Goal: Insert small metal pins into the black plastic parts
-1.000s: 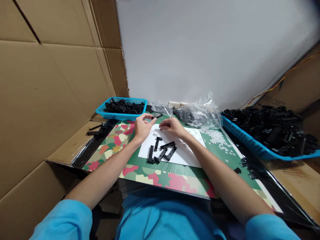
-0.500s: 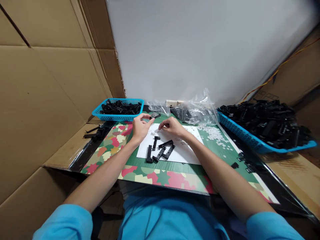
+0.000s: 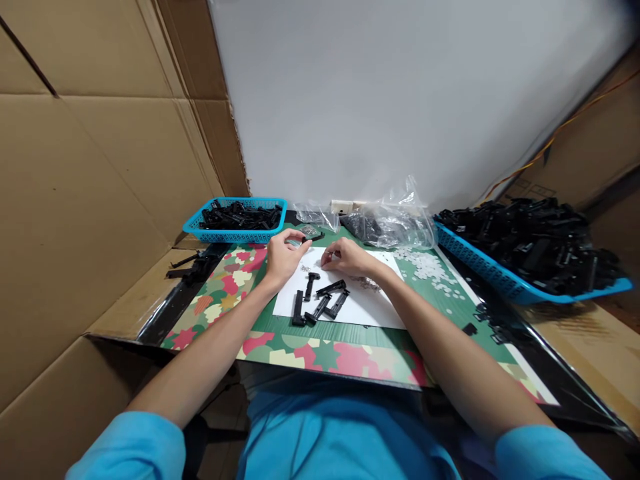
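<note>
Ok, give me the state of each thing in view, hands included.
Left hand: pinched on a black part
Right hand: fingers curled, grip unclear
Five parts on white sheet: lying loose
Left basket: filled with black pieces
Right basket: heaped
Larger clear bag: holding dark contents
White discs: scattered loose

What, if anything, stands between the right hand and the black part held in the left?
Nothing visible: only an open gap separates the right hand from the part in the left hand. The five loose parts lie nearer the person on the sheet, out of that line.
</note>
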`<action>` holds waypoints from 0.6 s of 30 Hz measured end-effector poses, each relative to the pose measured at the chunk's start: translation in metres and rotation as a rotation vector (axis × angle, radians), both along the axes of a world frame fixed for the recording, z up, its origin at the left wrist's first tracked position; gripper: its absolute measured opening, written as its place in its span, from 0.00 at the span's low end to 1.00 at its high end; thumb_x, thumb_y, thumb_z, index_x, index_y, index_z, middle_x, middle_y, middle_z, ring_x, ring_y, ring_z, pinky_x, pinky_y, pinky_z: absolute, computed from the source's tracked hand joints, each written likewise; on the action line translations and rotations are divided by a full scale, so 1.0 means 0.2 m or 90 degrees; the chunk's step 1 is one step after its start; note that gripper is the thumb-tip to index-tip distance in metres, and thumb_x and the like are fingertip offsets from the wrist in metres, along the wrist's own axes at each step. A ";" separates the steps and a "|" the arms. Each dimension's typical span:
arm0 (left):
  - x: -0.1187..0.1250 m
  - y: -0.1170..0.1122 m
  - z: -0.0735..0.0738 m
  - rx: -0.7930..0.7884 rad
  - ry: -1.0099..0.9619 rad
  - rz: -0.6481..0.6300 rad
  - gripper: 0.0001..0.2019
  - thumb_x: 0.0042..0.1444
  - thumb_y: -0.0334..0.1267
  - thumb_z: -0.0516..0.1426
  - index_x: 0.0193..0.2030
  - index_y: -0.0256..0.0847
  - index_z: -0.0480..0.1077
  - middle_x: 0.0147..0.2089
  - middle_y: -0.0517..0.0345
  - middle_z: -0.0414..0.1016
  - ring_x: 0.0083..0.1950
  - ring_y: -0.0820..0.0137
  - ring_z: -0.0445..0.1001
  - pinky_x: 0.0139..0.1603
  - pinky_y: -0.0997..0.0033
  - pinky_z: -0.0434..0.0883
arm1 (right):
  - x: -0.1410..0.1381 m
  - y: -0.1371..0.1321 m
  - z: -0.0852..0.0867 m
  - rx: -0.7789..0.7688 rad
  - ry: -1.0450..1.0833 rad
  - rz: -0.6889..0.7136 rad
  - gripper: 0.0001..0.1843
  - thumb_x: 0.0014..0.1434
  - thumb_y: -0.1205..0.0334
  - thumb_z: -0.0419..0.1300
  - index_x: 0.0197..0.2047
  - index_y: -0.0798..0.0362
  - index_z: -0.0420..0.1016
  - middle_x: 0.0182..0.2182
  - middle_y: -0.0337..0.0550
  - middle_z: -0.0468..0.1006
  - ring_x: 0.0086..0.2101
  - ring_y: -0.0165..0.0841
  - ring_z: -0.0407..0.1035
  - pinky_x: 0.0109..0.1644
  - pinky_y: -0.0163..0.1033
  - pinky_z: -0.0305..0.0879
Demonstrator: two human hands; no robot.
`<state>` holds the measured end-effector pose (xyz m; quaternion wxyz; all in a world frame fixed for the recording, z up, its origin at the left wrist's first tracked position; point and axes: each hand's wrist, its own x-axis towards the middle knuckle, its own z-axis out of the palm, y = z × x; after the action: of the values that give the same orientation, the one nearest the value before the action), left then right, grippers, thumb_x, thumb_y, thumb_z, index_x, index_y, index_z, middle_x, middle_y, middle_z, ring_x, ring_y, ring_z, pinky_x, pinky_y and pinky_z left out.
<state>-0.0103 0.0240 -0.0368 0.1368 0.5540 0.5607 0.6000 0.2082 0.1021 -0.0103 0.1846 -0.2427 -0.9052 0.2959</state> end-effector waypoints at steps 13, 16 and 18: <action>0.02 -0.04 0.03 -0.022 0.094 -0.016 0.13 0.54 0.45 0.72 0.43 0.43 0.83 0.42 0.52 0.86 0.27 0.70 0.73 0.29 0.69 0.69 | 0.02 0.01 0.00 0.008 -0.021 -0.027 0.07 0.68 0.61 0.62 0.39 0.54 0.79 0.35 0.46 0.81 0.33 0.34 0.68 0.38 0.39 0.59; 0.02 -0.04 0.04 -0.024 0.107 -0.017 0.12 0.54 0.44 0.72 0.43 0.43 0.83 0.43 0.53 0.86 0.28 0.70 0.73 0.29 0.69 0.69 | 0.02 0.01 -0.02 0.000 -0.022 -0.080 0.13 0.69 0.56 0.62 0.37 0.55 0.80 0.34 0.48 0.81 0.32 0.35 0.69 0.36 0.39 0.58; 0.02 -0.04 0.04 -0.026 0.111 -0.015 0.13 0.54 0.44 0.72 0.43 0.43 0.83 0.43 0.53 0.86 0.29 0.69 0.73 0.30 0.69 0.69 | 0.01 0.01 -0.03 -0.006 -0.031 -0.084 0.13 0.67 0.54 0.65 0.35 0.55 0.80 0.32 0.47 0.81 0.31 0.34 0.69 0.35 0.39 0.57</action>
<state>-0.0062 0.0150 -0.0295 0.1058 0.6079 0.5758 0.5364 0.2111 0.1036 -0.0154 0.1802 -0.3100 -0.8901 0.2815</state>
